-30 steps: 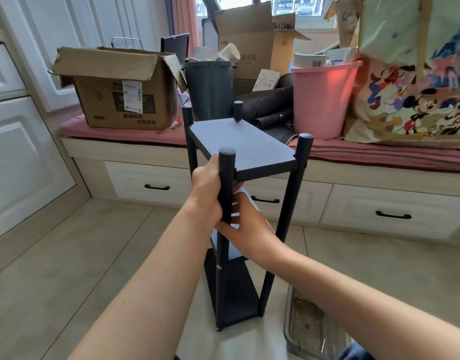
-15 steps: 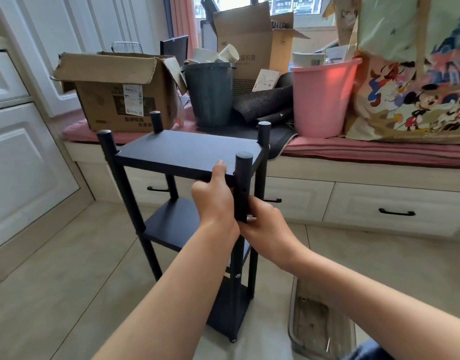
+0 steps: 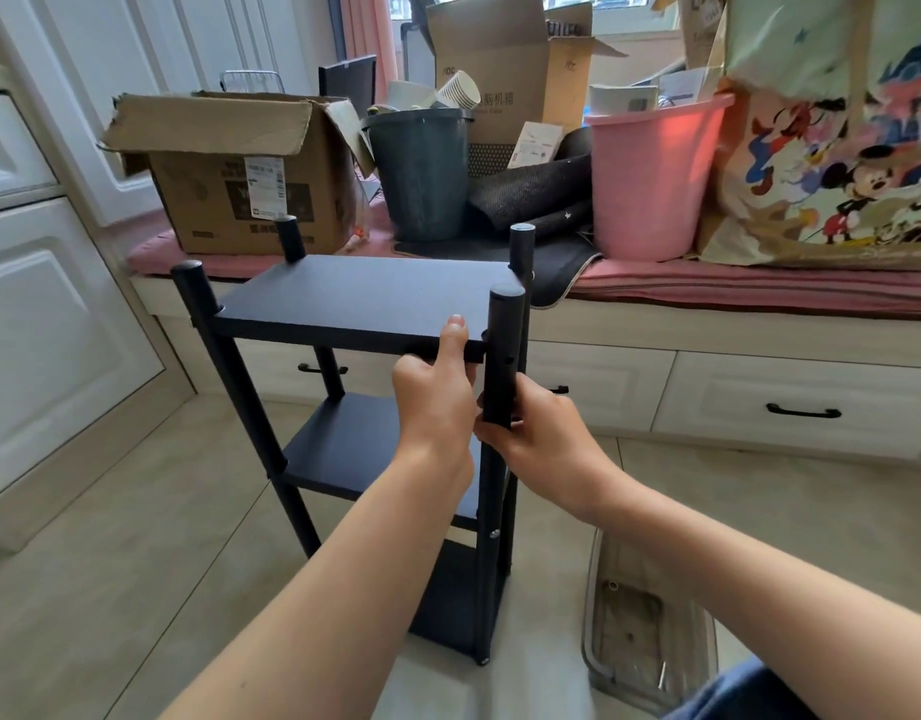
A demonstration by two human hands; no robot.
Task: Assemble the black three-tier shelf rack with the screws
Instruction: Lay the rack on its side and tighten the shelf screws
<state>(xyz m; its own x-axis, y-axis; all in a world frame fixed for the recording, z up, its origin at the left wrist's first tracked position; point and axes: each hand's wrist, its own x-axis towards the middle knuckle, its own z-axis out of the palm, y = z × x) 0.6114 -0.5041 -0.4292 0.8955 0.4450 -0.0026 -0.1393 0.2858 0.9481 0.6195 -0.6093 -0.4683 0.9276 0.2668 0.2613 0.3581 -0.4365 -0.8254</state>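
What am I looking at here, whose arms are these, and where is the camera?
There is no machine here: these are a person's two bare arms, filmed by one wide-angle camera worn on the head, looking forward and down. The left hand holds the front edge of the top shelf of a black three-tier rack standing on the tiled floor. The right hand grips the near right post just below that shelf. A clear tray lies on the floor to the right. Behind, a cushioned window bench carries a cardboard box, a dark bucket and a pink bucket.
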